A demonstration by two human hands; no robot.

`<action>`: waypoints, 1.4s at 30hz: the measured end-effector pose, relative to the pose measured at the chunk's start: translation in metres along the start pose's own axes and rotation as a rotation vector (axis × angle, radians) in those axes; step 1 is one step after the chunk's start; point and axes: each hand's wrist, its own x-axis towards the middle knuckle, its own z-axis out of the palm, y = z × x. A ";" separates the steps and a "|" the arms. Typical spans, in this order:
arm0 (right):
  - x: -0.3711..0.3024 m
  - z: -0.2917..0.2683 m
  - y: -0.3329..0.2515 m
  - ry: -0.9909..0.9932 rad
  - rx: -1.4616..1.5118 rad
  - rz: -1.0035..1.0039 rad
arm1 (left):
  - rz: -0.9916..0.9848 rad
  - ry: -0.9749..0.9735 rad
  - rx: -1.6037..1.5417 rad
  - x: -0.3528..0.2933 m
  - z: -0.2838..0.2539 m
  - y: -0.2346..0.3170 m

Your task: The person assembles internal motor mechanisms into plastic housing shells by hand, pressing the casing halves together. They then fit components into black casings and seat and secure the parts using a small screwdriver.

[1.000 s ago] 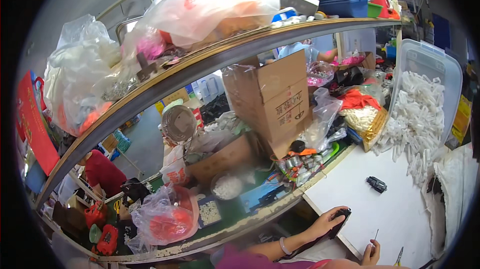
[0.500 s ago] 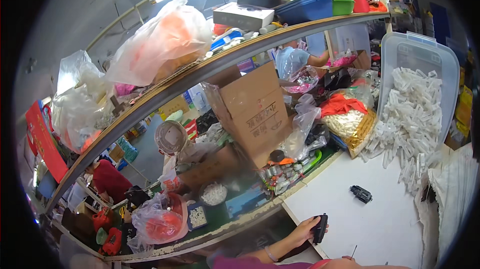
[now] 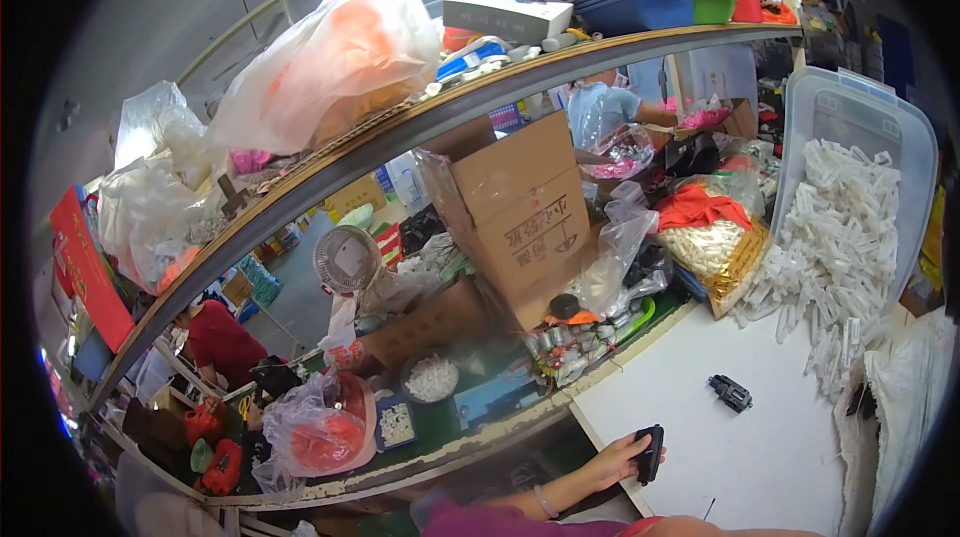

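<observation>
The left hand (image 3: 612, 464) holds a black case (image 3: 651, 454) near the surface's (image 3: 780, 467) left edge; a dark block (image 3: 731, 393) lies aslant, farther rightward; right hand unseen.

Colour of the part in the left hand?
Black. The part in the left hand shows best in the head view.

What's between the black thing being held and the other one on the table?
In the head view, only bare, flat white tabletop shows between the long black part in the left hand and the blocky black part.
</observation>
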 end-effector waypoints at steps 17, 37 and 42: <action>0.010 -0.054 -0.104 0.192 -0.134 -0.637 | 0.430 -0.282 0.558 -0.018 0.064 0.026; -0.001 -0.115 -0.113 0.377 -0.602 -0.874 | 0.490 -0.553 1.039 -0.007 0.124 0.036; 0.003 -0.114 -0.112 0.334 -0.603 -0.902 | 0.514 -0.543 1.063 -0.008 0.123 0.037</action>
